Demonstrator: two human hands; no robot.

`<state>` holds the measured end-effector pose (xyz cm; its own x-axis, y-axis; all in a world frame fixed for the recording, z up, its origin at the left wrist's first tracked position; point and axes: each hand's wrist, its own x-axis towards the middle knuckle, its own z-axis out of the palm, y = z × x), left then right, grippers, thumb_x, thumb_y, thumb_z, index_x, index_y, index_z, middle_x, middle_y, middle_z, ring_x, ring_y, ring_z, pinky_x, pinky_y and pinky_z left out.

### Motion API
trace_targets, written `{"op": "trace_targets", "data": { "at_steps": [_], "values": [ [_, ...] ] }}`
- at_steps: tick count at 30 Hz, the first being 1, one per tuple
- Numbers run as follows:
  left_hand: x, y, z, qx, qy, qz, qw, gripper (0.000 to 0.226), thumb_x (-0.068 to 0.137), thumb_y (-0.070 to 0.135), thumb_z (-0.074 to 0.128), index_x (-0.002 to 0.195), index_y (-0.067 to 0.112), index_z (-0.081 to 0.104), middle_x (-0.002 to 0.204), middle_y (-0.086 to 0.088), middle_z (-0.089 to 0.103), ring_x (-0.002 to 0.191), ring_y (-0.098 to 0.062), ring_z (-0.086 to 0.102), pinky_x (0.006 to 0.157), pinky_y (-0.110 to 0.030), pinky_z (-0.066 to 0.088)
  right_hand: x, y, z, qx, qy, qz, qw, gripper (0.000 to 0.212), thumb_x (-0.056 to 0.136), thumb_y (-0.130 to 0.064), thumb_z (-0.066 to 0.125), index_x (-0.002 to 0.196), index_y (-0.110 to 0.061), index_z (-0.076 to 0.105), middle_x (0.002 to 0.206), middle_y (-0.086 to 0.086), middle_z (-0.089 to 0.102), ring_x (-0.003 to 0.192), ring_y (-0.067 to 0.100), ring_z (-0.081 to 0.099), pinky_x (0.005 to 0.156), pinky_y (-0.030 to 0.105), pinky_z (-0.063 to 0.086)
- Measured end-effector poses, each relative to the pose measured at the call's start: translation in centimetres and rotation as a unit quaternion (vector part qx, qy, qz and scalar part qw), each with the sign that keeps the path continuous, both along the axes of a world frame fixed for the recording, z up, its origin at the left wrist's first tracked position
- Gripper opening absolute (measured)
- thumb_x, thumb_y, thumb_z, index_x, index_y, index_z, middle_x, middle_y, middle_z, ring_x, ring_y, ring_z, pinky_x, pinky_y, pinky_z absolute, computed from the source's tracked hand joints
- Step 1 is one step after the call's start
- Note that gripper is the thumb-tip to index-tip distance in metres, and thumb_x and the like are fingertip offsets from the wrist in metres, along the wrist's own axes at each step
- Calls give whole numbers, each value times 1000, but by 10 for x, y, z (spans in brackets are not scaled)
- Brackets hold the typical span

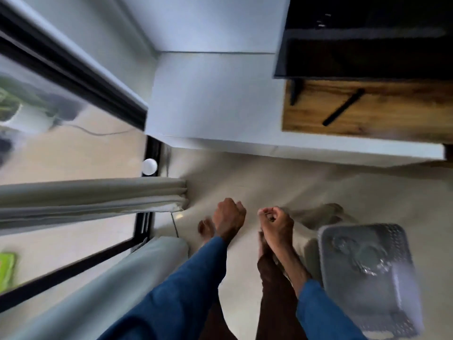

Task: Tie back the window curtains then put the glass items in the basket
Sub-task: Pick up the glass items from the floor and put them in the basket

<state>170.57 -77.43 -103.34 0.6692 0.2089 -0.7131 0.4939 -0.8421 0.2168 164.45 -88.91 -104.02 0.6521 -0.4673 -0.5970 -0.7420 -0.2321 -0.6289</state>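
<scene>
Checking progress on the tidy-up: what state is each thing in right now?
far curtain: gathered into a bundle; no tie visible.
near curtain: bunched, touched by neither hand.
basket: upright on the floor, open-topped.
glass items: lying inside the basket.
left hand: fingers curled, nothing seen in it.
right hand: fingers curled; too blurred to tell whether it holds anything.

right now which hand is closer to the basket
The right hand, just beside the grey basket; the left hand is farther off, toward the curtains.
</scene>
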Motion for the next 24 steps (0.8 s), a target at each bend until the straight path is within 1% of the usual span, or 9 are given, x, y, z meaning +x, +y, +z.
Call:
{"op": "trace_targets", "data": {
  "at_steps": [3, 6, 8, 10, 15, 18, 20, 22, 24],
  "values": [
    [33, 69, -7, 30, 19, 52, 998, 38, 92, 35, 46, 110, 5, 62, 116, -18, 65, 105, -38, 63, 90, -40, 52, 51, 62, -14, 45, 42, 89, 994, 9, 87, -23, 71, 80, -18, 73, 70, -6, 69, 67, 11, 63, 65, 22, 45],
    [65, 123, -16, 27, 33, 74, 996, 34, 87, 27, 51, 108, 4, 66, 114, -19, 67, 103, -38, 64, 89, -41, 54, 93, 122, -41, 109, 77, 155, 979, 21, 87, -17, 71, 66, -21, 68, 64, -2, 72, 57, 14, 66, 62, 30, 53],
    [93, 160, -25, 26, 33, 80, 996, 35, 86, 23, 52, 112, 3, 66, 118, -21, 66, 109, -40, 63, 89, -39, 52, 120, 161, -65, 120, 98, 181, 971, 23, 87, -15, 69, 65, -21, 67, 64, 1, 72, 51, 14, 63, 51, 26, 48],
    [120, 195, -37, 31, 12, 84, 996, 34, 87, 21, 52, 113, 4, 65, 120, -20, 66, 112, -40, 62, 90, -39, 51, 147, 200, -92, 117, 125, 202, 964, 22, 84, -17, 66, 62, -18, 68, 63, 4, 73, 52, 15, 62, 49, 24, 41],
    [171, 264, -89, 59, -62, 66, 994, 30, 85, 14, 49, 112, 4, 56, 114, -19, 65, 111, -38, 59, 88, -42, 50, 204, 275, -160, 108, 170, 285, 937, 27, 72, -26, 58, 47, -22, 68, 57, 7, 69, 48, 21, 58, 44, 27, 39],
    [189, 299, -128, 95, -102, 53, 989, 26, 83, 11, 50, 106, 3, 58, 108, -18, 66, 110, -37, 57, 87, -42, 47, 234, 311, -190, 101, 162, 333, 924, 22, 79, -23, 61, 61, -13, 70, 67, 9, 74, 55, 22, 65, 48, 31, 47],
    [202, 322, -163, 129, -114, 69, 983, 26, 81, 10, 52, 104, 4, 61, 106, -17, 67, 107, -36, 58, 85, -42, 46, 253, 334, -217, 106, 161, 363, 912, 19, 85, -19, 63, 71, -11, 73, 71, 7, 76, 57, 17, 68, 48, 26, 50],
    [209, 346, -203, 151, -100, 117, 976, 29, 81, 11, 55, 108, 4, 62, 108, -16, 68, 109, -35, 57, 86, -40, 45, 268, 355, -251, 116, 148, 397, 898, 19, 87, -14, 62, 73, -11, 74, 70, 4, 75, 53, 12, 66, 44, 20, 48],
    [210, 368, -249, 155, -57, 166, 972, 34, 80, 13, 56, 113, 5, 61, 115, -15, 66, 113, -35, 57, 89, -39, 47, 280, 376, -293, 100, 132, 408, 898, 17, 86, -15, 61, 77, -11, 75, 72, 3, 76, 60, 13, 70, 52, 25, 56]
  ]
}}
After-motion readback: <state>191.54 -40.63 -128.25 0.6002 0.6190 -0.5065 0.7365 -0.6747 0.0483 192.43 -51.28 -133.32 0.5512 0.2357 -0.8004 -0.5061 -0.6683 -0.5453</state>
